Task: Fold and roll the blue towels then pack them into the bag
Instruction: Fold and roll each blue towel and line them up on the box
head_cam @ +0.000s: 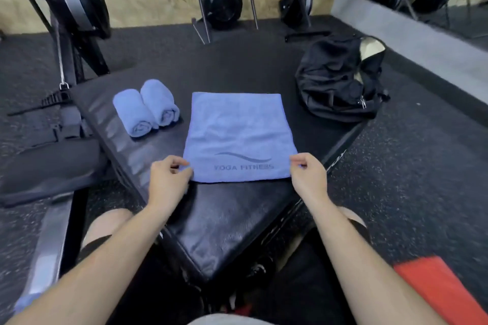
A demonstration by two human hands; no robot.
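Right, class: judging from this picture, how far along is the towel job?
Done: two rolled towels lie touching on the bench. In hand: the left hand and right hand pinch near corners of the flat towel. Left: rolling it, then packing all three into the black bag.

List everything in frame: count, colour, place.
flat towel: 1, blue, middle of pad
rolled towels: 2, blue, side by side on pad, left of flat towel
bag: 1, black, far right on pad, pale lining showing
pad: 1, black, under towels and bag
machines: several, black, along back wall
floor: 1, black speckled, around pad
left grip: 1, pinches flat towel's near left corner
right grip: 1, pinches its near right corner
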